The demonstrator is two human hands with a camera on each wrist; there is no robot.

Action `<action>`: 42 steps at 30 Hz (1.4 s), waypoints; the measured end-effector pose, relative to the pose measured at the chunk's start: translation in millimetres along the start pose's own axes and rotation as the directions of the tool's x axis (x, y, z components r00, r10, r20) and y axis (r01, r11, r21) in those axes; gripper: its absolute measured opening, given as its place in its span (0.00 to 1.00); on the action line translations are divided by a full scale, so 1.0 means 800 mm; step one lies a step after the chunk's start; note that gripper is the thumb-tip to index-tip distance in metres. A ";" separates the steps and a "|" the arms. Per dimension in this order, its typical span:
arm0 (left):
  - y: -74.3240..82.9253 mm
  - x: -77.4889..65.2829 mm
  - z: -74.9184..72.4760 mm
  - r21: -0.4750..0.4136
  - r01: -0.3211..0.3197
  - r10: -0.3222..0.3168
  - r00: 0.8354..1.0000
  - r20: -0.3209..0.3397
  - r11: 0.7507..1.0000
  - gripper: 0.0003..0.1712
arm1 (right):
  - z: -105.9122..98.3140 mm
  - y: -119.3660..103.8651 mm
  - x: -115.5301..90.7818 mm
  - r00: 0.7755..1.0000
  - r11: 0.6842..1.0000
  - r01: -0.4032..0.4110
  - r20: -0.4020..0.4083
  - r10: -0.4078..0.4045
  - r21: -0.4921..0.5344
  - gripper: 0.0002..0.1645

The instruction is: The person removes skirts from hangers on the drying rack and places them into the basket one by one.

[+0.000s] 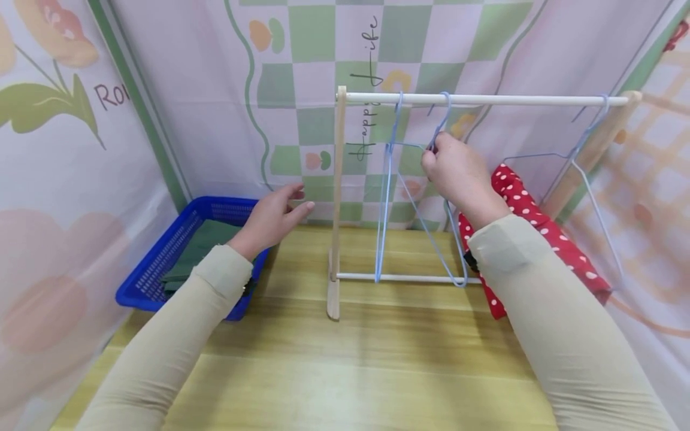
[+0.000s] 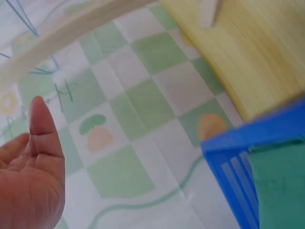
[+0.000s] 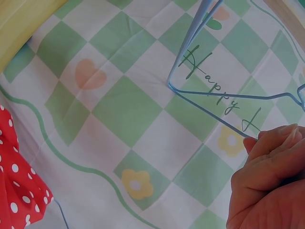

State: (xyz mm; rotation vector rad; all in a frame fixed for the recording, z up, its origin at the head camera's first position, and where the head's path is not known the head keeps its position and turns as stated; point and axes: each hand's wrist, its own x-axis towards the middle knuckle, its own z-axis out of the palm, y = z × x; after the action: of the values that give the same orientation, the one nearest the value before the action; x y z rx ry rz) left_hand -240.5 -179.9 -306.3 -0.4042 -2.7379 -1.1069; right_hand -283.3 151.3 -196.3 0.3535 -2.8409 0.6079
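Note:
My right hand (image 1: 458,173) is raised to the rack's white rail and pinches a blue wire hanger (image 1: 448,111) just below its hook. The hook still loops over the rail. In the right wrist view the curled fingers sit at the end of the blue wires. A second blue hanger (image 1: 386,209) hangs to the left. On a third hanger (image 1: 584,140), at the far right, a red polka-dot cloth (image 1: 550,233) is draped. My left hand (image 1: 275,218) holds nothing, its fingers loosely extended, between the blue basket (image 1: 140,293) and the rack's left post (image 1: 338,191).
Folded green cloth (image 1: 202,251) lies in the basket at the left of the wooden table (image 1: 323,371). A lower white bar (image 1: 356,277) joins the rack's sides. Printed curtain (image 1: 199,78) encloses the back and sides.

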 end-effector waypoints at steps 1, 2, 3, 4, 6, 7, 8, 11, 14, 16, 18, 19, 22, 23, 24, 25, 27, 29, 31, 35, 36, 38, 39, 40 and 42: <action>0.003 0.002 0.002 -0.018 -0.008 0.007 1.000 -0.014 1.000 0.38 | 0.000 0.000 0.000 1.000 1.000 -0.001 0.001 0.001 0.000 0.21; 0.005 0.005 0.005 -0.028 -0.015 0.014 0.999 -0.030 0.999 0.38 | 0.000 0.000 0.000 1.000 1.000 0.000 0.001 0.000 -0.001 0.21; 0.008 0.007 0.007 -0.041 -0.022 0.020 0.999 -0.045 0.999 0.38 | 0.000 0.000 0.000 1.000 1.000 -0.002 0.002 0.002 0.000 0.21; 0.011 0.009 0.009 -0.053 -0.028 0.025 0.998 -0.058 0.998 0.38 | 0.000 -0.001 0.001 1.000 1.000 -0.004 0.004 0.004 0.001 0.21; 0.016 0.014 0.014 -0.078 -0.041 0.034 0.996 -0.080 0.996 0.38 | 0.001 0.000 0.000 1.000 1.000 -0.009 0.009 0.009 0.007 0.21; 0.019 0.016 0.016 -0.088 -0.048 0.040 0.995 -0.092 0.995 0.38 | 0.001 -0.001 0.000 1.000 1.000 -0.011 0.010 0.011 0.011 0.21; 0.022 0.019 0.019 -0.095 -0.054 0.045 0.994 -0.102 0.994 0.38 | 0.001 0.000 0.000 1.000 1.000 -0.012 0.011 0.012 0.013 0.21; 0.030 0.025 0.026 -0.129 -0.071 0.054 0.990 -0.128 0.989 0.39 | 0.000 -0.001 -0.001 1.000 1.000 -0.019 0.019 0.019 0.025 0.21; 0.037 0.031 0.031 -0.166 -0.078 0.052 0.987 -0.154 0.983 0.39 | -0.001 -0.002 -0.002 0.999 0.999 -0.023 0.025 0.023 0.032 0.21; 0.041 0.035 0.035 -0.187 -0.081 0.050 0.985 -0.167 0.979 0.39 | -0.002 -0.002 -0.003 0.999 0.999 -0.023 0.026 0.023 0.034 0.21; 0.045 0.038 0.038 -0.199 -0.084 0.049 0.983 -0.175 0.976 0.39 | -0.003 -0.002 -0.003 1.000 0.999 -0.020 0.022 0.020 0.033 0.22; 0.047 0.040 0.039 -0.200 -0.085 0.050 0.983 -0.177 0.976 0.39 | -0.003 -0.002 -0.003 1.000 0.999 -0.019 0.019 0.018 0.032 0.22; 0.051 0.043 0.044 -0.195 -0.077 0.042 0.983 -0.177 0.978 0.39 | -0.002 0.000 -0.002 1.000 1.000 -0.016 0.011 0.015 0.027 0.22; 0.051 0.044 0.045 -0.193 -0.069 0.035 0.984 -0.174 0.979 0.39 | -0.001 0.000 -0.001 1.000 1.000 -0.015 0.009 0.014 0.025 0.22; 0.051 0.045 0.045 -0.191 -0.060 0.027 0.985 -0.172 0.980 0.39 | 0.000 0.000 0.000 1.000 1.000 -0.012 0.005 0.012 0.022 0.22; 0.051 0.045 0.046 -0.190 -0.047 0.015 0.985 -0.170 0.981 0.39 | 0.001 0.000 0.000 1.000 1.000 -0.010 0.002 0.010 0.020 0.22; 0.050 0.045 0.046 -0.194 -0.021 -0.011 0.986 -0.164 0.981 0.39 | 0.003 -0.001 0.003 1.000 1.000 -0.001 -0.004 0.001 0.014 0.21; 0.050 0.046 0.047 -0.205 -0.010 -0.023 0.987 -0.157 0.979 0.38 | 0.003 0.000 0.004 1.000 1.000 0.004 -0.010 -0.004 0.005 0.21; 0.051 0.047 0.048 -0.210 -0.005 -0.028 0.987 -0.158 0.978 0.37 | 0.003 0.000 0.004 1.000 1.000 0.010 -0.015 -0.010 -0.003 0.21; 0.054 0.048 0.049 -0.190 -0.010 -0.023 0.985 -0.168 0.982 0.35 | 0.003 -0.003 0.004 1.000 1.000 0.011 -0.015 -0.011 -0.009 0.20; 0.056 0.048 0.049 -0.178 -0.011 -0.020 0.985 -0.174 0.984 0.34 | 0.003 -0.003 0.004 1.000 1.000 0.006 -0.012 -0.007 -0.008 0.20; 0.057 0.048 0.049 -0.157 -0.013 -0.016 0.984 -0.180 0.988 0.34 | 0.003 -0.004 0.003 1.000 1.000 -0.002 -0.005 0.002 -0.002 0.20; 0.058 0.049 0.050 -0.147 -0.015 -0.012 0.983 -0.183 0.989 0.33 | 0.003 -0.005 0.003 1.000 1.000 -0.006 -0.002 0.006 0.001 0.21; 0.059 0.049 0.051 -0.139 -0.019 -0.008 0.982 -0.189 0.990 0.33 | 0.003 -0.005 0.002 1.000 1.000 -0.007 -0.001 0.007 0.000 0.21; 0.060 0.050 0.053 -0.124 -0.026 0.001 0.981 -0.197 0.992 0.31 | 0.003 -0.006 0.001 1.000 1.000 -0.011 0.005 0.011 0.003 0.22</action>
State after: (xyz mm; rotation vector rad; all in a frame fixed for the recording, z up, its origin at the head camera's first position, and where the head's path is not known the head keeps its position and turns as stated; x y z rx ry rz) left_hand -265.6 -109.9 -294.8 -0.3107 -2.5004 -1.2490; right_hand -283.2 146.2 -196.4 0.3405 -2.8493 0.6148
